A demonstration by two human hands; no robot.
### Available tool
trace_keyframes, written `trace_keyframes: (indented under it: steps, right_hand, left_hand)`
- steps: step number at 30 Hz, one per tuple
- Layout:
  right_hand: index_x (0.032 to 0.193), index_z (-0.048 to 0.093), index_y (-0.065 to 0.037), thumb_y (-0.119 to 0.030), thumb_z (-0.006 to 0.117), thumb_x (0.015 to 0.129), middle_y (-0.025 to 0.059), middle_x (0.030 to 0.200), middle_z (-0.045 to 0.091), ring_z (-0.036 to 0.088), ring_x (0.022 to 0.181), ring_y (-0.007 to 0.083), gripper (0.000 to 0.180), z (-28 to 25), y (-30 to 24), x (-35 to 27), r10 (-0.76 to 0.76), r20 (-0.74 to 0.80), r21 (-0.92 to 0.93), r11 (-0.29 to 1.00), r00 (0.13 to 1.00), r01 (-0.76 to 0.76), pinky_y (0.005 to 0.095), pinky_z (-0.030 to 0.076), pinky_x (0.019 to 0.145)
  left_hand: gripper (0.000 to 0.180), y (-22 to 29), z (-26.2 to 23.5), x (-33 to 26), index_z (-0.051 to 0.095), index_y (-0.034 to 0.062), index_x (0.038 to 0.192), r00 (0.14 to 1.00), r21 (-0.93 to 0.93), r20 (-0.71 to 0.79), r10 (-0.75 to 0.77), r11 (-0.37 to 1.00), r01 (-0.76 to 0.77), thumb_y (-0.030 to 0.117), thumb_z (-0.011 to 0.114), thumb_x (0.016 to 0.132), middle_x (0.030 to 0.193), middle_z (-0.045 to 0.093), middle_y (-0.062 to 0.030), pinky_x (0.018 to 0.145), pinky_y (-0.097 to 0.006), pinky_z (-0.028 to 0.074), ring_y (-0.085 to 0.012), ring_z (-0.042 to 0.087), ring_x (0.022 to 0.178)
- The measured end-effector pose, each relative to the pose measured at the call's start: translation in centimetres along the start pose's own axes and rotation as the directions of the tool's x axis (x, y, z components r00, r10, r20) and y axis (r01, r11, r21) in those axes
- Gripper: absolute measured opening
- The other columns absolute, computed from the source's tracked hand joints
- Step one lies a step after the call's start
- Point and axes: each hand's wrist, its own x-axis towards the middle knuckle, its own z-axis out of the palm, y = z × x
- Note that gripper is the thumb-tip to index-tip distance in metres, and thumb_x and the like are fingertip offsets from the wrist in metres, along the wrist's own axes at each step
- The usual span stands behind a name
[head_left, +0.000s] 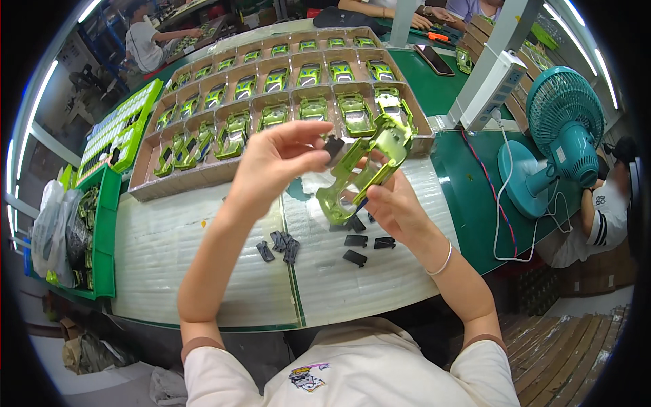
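My right hand [397, 207] grips a lime-green toy car body shell [369, 169], held tilted above the table with its hollow inside showing. Between the thumb and fingers of my left hand [281, 159] is a small black plastic piece [333, 147], close beside the shell's edge; whether the two touch I cannot tell. Below the hands, several loose black plastic pieces [354, 258] lie on the white foam sheet [183, 258], with another small heap [286, 245] of them further left.
Behind my hands stands a large divided cardboard tray [146, 188] holding rows of green car shells. A green crate [105, 237] with plastic bags is at left. At right are a teal fan [563, 129], its cables, a metal post with a power strip [505, 78] and a phone [434, 60]. Other people sit nearby.
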Motion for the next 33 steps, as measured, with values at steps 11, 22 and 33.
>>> trace_keyframes:
  steps: [11,22,33]
  right_hand:
    - [0.124,0.031,-0.008,-0.005,0.07,0.07,0.007,0.121,0.041,0.04,0.116,0.0193,0.067,0.1,1.5,-0.7,0.023,-0.087,-0.068,0.997,0.996,-0.029,0.0419,0.038,0.096]
    - [0.124,0.032,-0.007,-0.006,0.07,0.069,0.0065,0.121,0.041,0.04,0.116,0.0201,0.067,-0.2,1.8,-0.5,0.018,-0.03,-0.032,0.999,0.999,-0.019,0.0444,0.035,0.099]
    - [0.121,0.035,-0.008,-0.003,0.07,0.069,0.0044,0.117,0.044,0.044,0.112,0.0179,0.063,-0.5,2.1,-0.7,0.006,-0.035,-0.029,1.0,0.999,-0.007,0.0416,0.037,0.099]
  left_hand:
    - [0.014,-2.0,1.9,-1.5,0.063,0.0007,0.083,0.97,0.355,-0.135,0.202,0.924,-0.143,-0.001,0.066,0.07,0.077,0.064,-0.0049,0.066,-0.022,0.05,-0.0098,0.062,0.071]
    - [0.014,-1.2,1.4,-1.7,0.063,0.0021,0.083,0.969,0.335,-0.121,0.215,0.928,-0.164,-0.002,0.064,0.071,0.076,0.064,-0.0036,0.063,-0.021,0.05,-0.01,0.062,0.069]
    - [0.017,-2.1,1.8,-1.8,0.062,0.0008,0.084,0.958,0.396,-0.06,0.281,0.888,-0.236,-0.004,0.065,0.068,0.081,0.062,-0.0061,0.066,-0.024,0.051,-0.0124,0.063,0.072]
